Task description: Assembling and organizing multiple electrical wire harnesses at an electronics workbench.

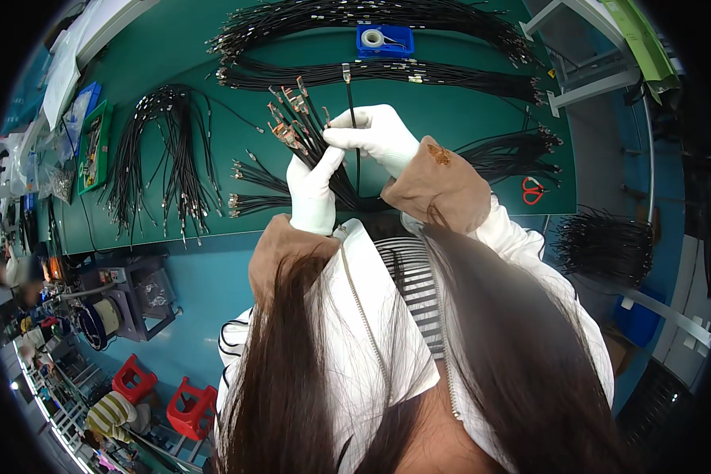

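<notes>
My left hand (313, 193), in a white glove, is closed round a bundle of black cables (343, 188). The copper-coloured terminal ends (291, 130) fan out above its thumb. My right hand (383, 138), also gloved, is closed beside it, thumb and forefinger pressed together near the bundle. A single black cable (351, 93) runs upright through the right fingers, with a metal terminal at its top. The fingertips hide exactly how that cable is gripped. Below my hands, the cables bend away to the right along the table's near edge.
More black cable bundles lie on the green table (237, 130), at left (166, 150), right (502, 154) and back (347, 16). A blue tray (403, 52) holds a white tape roll (373, 38). Red-handled scissors (533, 190) lie at right, a green bin (95, 150) at left.
</notes>
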Tool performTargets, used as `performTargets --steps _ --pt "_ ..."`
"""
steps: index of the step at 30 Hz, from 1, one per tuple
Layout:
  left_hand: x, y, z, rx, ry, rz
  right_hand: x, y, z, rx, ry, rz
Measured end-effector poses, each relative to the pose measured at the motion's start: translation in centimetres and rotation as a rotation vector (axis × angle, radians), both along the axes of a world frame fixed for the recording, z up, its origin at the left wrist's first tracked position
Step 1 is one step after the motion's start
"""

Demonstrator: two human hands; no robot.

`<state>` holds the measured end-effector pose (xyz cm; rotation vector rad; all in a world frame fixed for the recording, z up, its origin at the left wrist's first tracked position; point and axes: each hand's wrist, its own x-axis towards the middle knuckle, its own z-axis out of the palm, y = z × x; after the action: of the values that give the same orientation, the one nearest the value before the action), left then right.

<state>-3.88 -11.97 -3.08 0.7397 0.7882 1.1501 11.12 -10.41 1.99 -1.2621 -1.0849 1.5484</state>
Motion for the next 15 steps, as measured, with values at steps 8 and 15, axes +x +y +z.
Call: performTargets --steps 8,15 --pt "-0.1 -0.6 1.5 -0.077 0.12 0.077 0.2 0.0 -1.4 -0.156 0.251 -0.059" --pt "0.2 -0.4 1.1 -0.073 0.161 0.097 0.8 0.1 -1.2 -0.202 0.272 -0.032"
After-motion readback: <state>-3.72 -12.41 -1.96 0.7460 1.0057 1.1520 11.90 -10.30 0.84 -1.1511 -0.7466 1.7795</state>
